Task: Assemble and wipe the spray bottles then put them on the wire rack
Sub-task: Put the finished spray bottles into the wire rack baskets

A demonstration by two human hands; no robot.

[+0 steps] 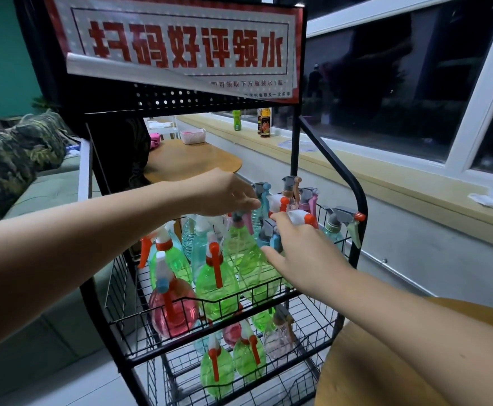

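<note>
Wire rack (295,148) sign (181,45) reads 扫码好评领水, mirrored, above spray bottles (207,291).

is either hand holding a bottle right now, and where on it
Left hand: nothing, fingers straight above the bottles. Right hand: thumb and forefinger straddle a grey-and-blue spray head, but a closed grip cannot be told.

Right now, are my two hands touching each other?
Apart. The head view shows a clear gap between the left hand and the index finger of the right hand, with a blue spray head visible through it.
</note>
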